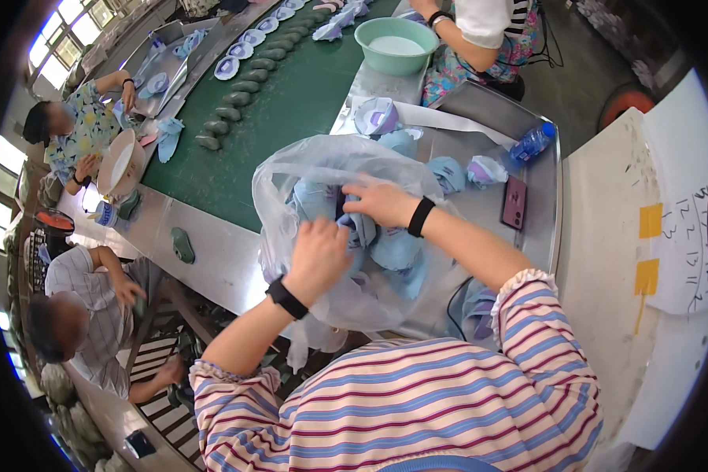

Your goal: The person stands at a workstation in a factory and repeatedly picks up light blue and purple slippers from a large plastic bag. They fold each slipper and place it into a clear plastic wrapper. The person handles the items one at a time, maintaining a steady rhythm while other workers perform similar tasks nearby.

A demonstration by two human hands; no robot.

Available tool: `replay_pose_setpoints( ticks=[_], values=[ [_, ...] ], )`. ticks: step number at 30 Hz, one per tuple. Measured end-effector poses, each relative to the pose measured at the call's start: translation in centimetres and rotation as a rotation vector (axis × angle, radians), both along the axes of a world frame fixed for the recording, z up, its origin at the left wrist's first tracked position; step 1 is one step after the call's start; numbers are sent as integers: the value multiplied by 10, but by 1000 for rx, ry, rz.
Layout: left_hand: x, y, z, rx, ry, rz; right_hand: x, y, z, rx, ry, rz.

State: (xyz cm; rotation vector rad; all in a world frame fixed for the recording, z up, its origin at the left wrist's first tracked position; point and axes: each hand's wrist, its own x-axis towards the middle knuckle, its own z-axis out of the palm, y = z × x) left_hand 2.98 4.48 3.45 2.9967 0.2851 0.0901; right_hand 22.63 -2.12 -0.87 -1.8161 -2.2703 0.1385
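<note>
A clear plastic bag (279, 169) lies open on the metal worktop in front of me, filled with light blue and purple shoe uppers (397, 248). Both my hands reach into its mouth. My left hand (320, 256) is closed, its fingers curled down among the uppers, and what they grip is hidden. From the right, my right hand (385, 206) closes its fingers on the edge of a blue-purple shoe upper (359, 228) that lies between the two hands. More uppers (447, 175) rest beside the bag on the right.
A green conveyor belt (291, 102) carries dark shoe lasts (240, 99) and rows of uppers. A green basin (396, 47) stands beyond the bag. A phone (514, 202) and a blue bottle (532, 145) lie at the right metal rim. Co-workers (86, 315) sit left and ahead.
</note>
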Motion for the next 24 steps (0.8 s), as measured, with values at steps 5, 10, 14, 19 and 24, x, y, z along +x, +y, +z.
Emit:
replay_pose_setpoints(
  ticks=[5, 10, 14, 19, 24],
  values=[
    [-19, -3, -42, -148, -86, 340, 5, -32, 71, 74, -45, -251],
    [-18, -50, -68, -297, -197, 331, 26, -72, 64, -61, 773, -633],
    [4, -52, -83, -483, -463, 340, 15, -102, -18, -9, 830, -555],
    [3, -24, -144, -911, -498, 545, -4, -108, -16, -154, 1424, -862],
    [5, -44, -125, -825, -609, 478, 1, -121, -34, -239, 1984, -960]
  ],
)
